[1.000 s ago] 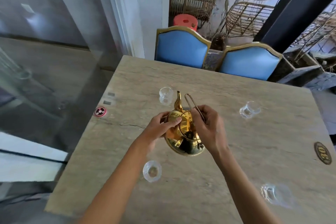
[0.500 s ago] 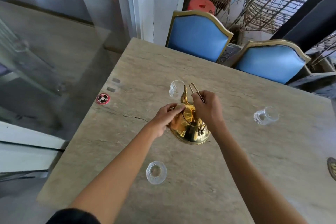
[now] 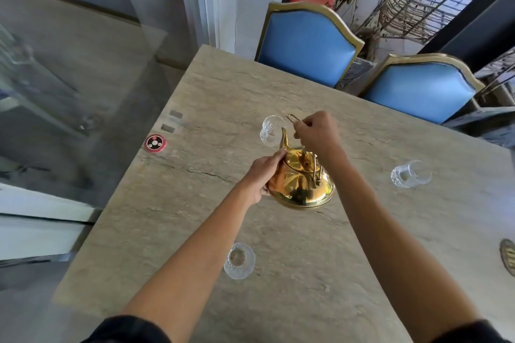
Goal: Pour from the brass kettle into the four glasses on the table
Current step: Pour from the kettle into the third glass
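Note:
A shiny brass kettle [image 3: 302, 186] hangs tilted above the middle of the stone table [image 3: 306, 273]. Its spout points at the far clear glass [image 3: 269, 131] and reaches that glass's rim. My right hand [image 3: 317, 132] grips the wire handle from above. My left hand [image 3: 264, 172] presses on the kettle's left side, fingertips on the lid. A second glass [image 3: 239, 260] stands near me, between my forearms. A third glass [image 3: 409, 174] stands at the right. No other glass is in view.
Two blue chairs with gold frames [image 3: 306, 42] [image 3: 420, 86] stand at the table's far side. A round red sticker [image 3: 155, 143] lies near the left edge, a brass badge [image 3: 508, 256] at the right edge. Glass wall on the left.
The kettle has moved away from me and tipped further, bringing its spout up to the far glass. My right hand has lifted the handle higher. The near-right glass has left the view.

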Tool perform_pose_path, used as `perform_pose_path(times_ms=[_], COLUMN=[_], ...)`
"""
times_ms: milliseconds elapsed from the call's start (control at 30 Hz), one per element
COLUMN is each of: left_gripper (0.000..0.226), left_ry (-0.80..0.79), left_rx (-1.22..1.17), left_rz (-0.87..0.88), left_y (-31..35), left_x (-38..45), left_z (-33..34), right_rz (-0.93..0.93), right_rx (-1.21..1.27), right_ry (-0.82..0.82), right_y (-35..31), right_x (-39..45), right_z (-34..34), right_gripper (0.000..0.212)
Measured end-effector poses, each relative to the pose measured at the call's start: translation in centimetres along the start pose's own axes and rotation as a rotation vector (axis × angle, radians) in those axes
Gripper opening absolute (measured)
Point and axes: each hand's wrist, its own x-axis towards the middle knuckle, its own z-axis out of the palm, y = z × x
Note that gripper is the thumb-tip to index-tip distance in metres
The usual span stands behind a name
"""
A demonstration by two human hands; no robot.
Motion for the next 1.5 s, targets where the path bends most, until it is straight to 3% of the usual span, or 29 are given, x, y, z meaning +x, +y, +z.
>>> perform_pose_path(times_ms=[400,1000,1267,1500], left_gripper=[0.079,0.08,0.066,0.071], left_ry=[0.041,0.035,0.022,0.021], left_rx=[-0.015,-0.053,-0.037,-0.041], left_rz=[-0.053,-0.065,-0.067,-0.068], left_y=[0.1,1.0,1.4,1.5], left_x=[0.3,-1.0,-1.9,-2.2], left_z=[0.3,0.7,1.1,1.2], right_rz=[0.023,0.058,0.061,0.039], right_rx=[-0.119,-0.136,-0.139,-0.159], right_ry=[-0.08,-0.102,-0.097,-0.087], right_y=[-2.2,-3.2,-3.1,-3.1], right_x=[1.2,1.2,1.1,1.1], right_z=[-0.9,-1.4,-1.9,-2.1], right_gripper=[0.026,0.023,0.021,0.021])
